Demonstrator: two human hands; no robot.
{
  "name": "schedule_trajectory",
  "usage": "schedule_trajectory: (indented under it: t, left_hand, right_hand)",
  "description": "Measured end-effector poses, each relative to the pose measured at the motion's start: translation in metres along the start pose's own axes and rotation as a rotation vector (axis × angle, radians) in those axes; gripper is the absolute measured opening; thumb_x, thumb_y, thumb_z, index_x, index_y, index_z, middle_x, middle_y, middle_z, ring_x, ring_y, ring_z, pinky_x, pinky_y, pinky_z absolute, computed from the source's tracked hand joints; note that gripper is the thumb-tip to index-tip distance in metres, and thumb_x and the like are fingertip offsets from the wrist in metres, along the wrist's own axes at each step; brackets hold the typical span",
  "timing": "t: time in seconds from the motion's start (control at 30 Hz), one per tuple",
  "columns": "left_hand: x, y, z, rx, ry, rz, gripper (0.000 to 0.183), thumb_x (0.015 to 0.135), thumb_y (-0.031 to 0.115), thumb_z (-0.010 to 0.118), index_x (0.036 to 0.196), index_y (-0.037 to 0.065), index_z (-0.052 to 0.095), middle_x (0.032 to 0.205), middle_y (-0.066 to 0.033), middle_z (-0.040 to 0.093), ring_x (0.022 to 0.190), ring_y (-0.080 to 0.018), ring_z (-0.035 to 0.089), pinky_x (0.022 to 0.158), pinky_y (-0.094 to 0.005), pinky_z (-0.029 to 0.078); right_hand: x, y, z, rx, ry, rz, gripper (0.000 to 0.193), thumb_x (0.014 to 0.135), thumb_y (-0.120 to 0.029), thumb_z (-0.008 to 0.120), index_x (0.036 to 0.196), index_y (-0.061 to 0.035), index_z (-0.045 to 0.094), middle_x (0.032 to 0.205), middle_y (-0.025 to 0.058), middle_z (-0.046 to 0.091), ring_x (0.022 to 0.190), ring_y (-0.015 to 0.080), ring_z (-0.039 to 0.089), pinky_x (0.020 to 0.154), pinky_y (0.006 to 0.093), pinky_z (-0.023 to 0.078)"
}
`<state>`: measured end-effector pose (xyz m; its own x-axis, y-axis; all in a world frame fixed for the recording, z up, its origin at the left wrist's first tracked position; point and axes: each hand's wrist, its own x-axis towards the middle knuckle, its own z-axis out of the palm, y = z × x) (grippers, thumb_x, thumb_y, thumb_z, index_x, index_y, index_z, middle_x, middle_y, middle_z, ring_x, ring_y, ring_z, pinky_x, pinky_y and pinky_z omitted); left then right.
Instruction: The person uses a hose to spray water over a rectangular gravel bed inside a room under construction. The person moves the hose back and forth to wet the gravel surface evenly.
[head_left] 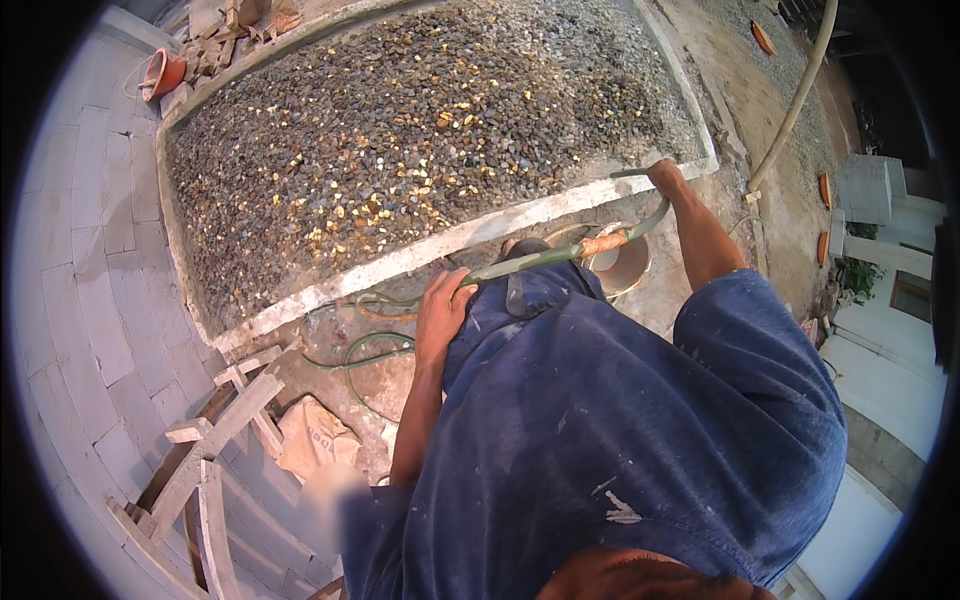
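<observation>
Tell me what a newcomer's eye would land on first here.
Probably the broad bed of gravel, flecked with yellow, filling the upper middle inside a pale rim. Next comes the green hose with its orange wrapping, held in the left hand and right hand near the rim's lower edge.

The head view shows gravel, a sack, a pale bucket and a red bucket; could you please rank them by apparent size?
1. Gravel
2. Sack and pale bucket, too alike to rank
3. Red bucket

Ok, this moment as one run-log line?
left hand: holding green hose | right hand: holding same hose | gravel: beyond, inside low border
</observation>
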<state>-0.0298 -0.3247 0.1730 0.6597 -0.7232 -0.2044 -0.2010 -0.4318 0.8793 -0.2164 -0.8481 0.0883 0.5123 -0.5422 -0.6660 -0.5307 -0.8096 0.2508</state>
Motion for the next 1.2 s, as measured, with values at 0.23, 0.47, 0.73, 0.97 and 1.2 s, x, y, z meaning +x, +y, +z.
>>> schedule_trajectory:
  t: [0.23, 0.47, 0.73, 0.97, 1.2]
  left_hand:
    - [-0.044, -0.026, -0.018, 0.21, 0.245, 0.041, 0.027, 0.087, 0.019, 0.062, 0.109, 0.003, 0.062, 0.1, -0.0214, 0.06, 0.097, -0.0421, 0.054, 0.083, -0.0458, 0.044]
    - [-0.088, -0.042, -0.033, 0.289, 0.348, 0.038, 0.026, 0.091, 0.018, 0.055, 0.112, 0.001, 0.057, 0.094, -0.0214, 0.055, 0.089, -0.0405, 0.052, 0.081, -0.0456, 0.042]
    - [-0.122, -0.054, -0.04, 0.362, 0.446, 0.012, 0.026, 0.093, 0.019, 0.053, 0.11, 0.0, 0.054, 0.091, -0.0195, 0.053, 0.088, -0.0391, 0.052, 0.079, -0.045, 0.042]
    - [-0.101, -0.039, -0.014, 0.284, 0.268, -0.006, 0.029, 0.089, 0.021, 0.059, 0.108, -0.001, 0.058, 0.086, -0.0195, 0.056, 0.083, -0.0372, 0.054, 0.075, -0.0424, 0.043]
    - [-0.037, 0.022, -0.009, 0.13, 0.001, -0.103, 0.035, 0.085, 0.027, 0.066, 0.106, -0.002, 0.064, 0.098, -0.0217, 0.064, 0.09, -0.0384, 0.06, 0.078, -0.0404, 0.047]
  right_hand:
    - [0.053, -0.078, 0.051, -0.261, -0.012, -0.279, 0.015, 0.065, -0.004, 0.073, 0.081, -0.0023, 0.073, 0.082, 0.015, 0.07, 0.08, 0.0298, 0.069, 0.069, 0.0408, 0.056]
    - [0.039, -0.168, 0.037, -0.286, 0.075, -0.454, 0.023, 0.056, -0.007, 0.082, 0.076, -0.0068, 0.072, 0.077, 0.0099, 0.07, 0.075, 0.028, 0.068, 0.069, 0.0383, 0.054]
    - [0.014, -0.234, 0.001, -0.256, -0.048, -0.545, 0.024, 0.06, -0.006, 0.079, 0.083, -0.0039, 0.073, 0.084, 0.0129, 0.07, 0.083, 0.0305, 0.068, 0.07, 0.0402, 0.055]
    - [0.026, -0.159, 0.024, 0.117, -0.004, -0.226, 0.022, 0.081, -0.008, 0.052, 0.09, 0.0016, 0.07, 0.089, 0.0163, 0.07, 0.086, 0.0315, 0.068, 0.073, 0.0408, 0.056]
    - [0.011, -0.065, -0.001, 0.692, -0.017, 0.494, 0.028, 0.084, -0.014, 0.049, 0.098, -0.0017, 0.069, 0.097, 0.0164, 0.069, 0.094, 0.0308, 0.067, 0.075, 0.0414, 0.054]
